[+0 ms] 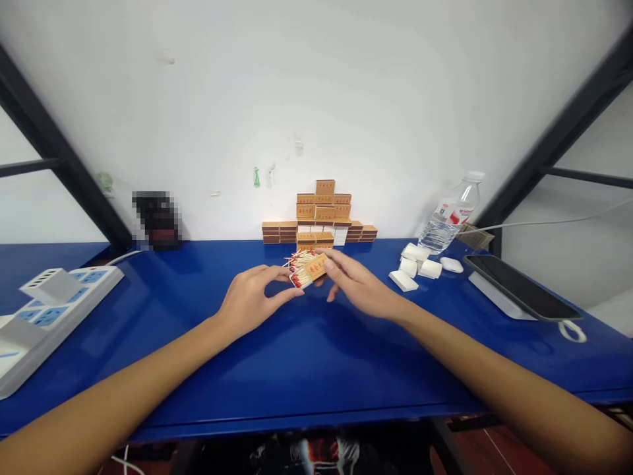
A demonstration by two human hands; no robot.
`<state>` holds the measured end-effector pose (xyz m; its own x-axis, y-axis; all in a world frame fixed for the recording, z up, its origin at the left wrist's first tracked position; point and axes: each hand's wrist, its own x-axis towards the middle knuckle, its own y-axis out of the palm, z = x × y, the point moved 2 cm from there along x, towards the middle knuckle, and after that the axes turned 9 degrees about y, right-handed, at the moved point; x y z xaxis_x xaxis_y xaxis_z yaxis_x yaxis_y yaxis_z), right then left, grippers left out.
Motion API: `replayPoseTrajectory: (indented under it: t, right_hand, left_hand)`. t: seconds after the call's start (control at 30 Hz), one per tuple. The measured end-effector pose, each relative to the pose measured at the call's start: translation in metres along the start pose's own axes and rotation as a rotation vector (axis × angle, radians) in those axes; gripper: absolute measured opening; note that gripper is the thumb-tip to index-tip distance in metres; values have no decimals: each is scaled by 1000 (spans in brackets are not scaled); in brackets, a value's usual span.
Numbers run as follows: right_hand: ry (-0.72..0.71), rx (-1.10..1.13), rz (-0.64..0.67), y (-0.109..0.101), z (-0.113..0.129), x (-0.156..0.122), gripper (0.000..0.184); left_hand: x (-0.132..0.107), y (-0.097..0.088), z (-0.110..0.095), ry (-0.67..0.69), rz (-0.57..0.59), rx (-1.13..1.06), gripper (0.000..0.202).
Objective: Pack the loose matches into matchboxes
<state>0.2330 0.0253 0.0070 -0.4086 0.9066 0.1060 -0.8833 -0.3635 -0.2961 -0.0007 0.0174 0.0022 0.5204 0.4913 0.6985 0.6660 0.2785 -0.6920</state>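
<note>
A half-open matchbox [316, 266] with an orange printed sleeve is held over the blue desk, its white tray slid out to the left and filled with red-headed matches. My right hand [357, 284] grips the sleeve, thumb on top. At the tray's left end, my left hand [257, 293] pinches the edges between thumb and fingers. Just behind lies a pile of loose matches [298, 259]. Farther back, several matchboxes [324, 212] are stacked in a stepped shape against the wall, with some white pieces among the lower ones.
On the right are several white box-like pieces [408, 268], a white earbud case [452, 264], a leaning water bottle [450, 214] and a phone [521, 287] on a white stand. A power strip [74, 310] with plugged-in chargers occupies the left. The blue desk [306, 369] ends in front.
</note>
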Motion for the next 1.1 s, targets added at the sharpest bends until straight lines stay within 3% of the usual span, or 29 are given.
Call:
replayPoseTrajectory:
  t: [0.23,0.4,0.57,0.73,0.87,1.0,1.1]
  right_hand:
    - [17,-5,294,29,9,-18,59]
    - [44,-2,287,23,7,-14,57]
    - [53,-29,272,8,0,-4,43]
    - [107,-55,248,3,-5,-1,44]
    - [87,-292,94,-4,-4,-3,50]
    - [37,-531,-7,-16,-5,-2,42]
    - [37,-626,-35,-22,-9,1,39]
  left_hand:
    - [-2,0,-6,145,-9,35,64]
    - [-2,0,-5,136,1,25,64]
    - [0,-1,-4,60,-35,-40,38]
    - [1,2,3,-65,49,-171,41]
    - [17,-11,25,-124,19,-118,42]
    - [48,-29,71,-218,-69,-15,38]
    - [71,-27,105,-226,-68,80,35]
